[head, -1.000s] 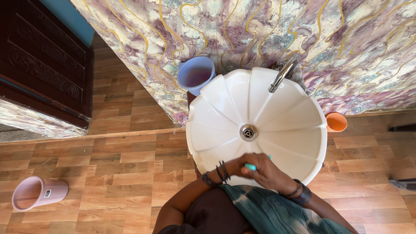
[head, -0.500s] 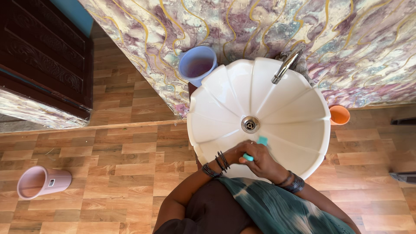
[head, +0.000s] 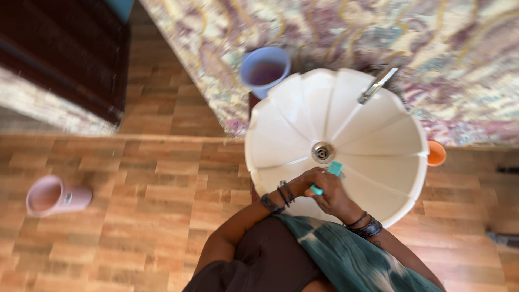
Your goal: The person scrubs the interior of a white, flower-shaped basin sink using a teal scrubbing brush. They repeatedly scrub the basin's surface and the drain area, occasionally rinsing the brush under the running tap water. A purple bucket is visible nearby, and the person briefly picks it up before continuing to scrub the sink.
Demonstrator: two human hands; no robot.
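Head view, blurred by motion: I count one white fluted basin [head: 303, 124], one drain [head: 323, 152] at its centre and one chrome tap [head: 377, 85] at the far rim. Both hands meet over the near side of the bowl. My right hand [head: 331, 196] and left hand [head: 303, 183] are pressed together around one teal brush [head: 327, 177]; its head pokes out just short of the drain, its handle end shows between the fingers. Which hand does the gripping I cannot tell.

Containers number three: one lilac bucket [head: 264, 71] touching the basin's far left rim, one orange cup [head: 436, 153] tucked at the right rim, and one pink bin [head: 56, 196] lying on its side well apart to the left. Wooden floor [head: 162, 200] runs wide between bin and basin; a marbled wall [head: 324, 27] closes in behind the tap.
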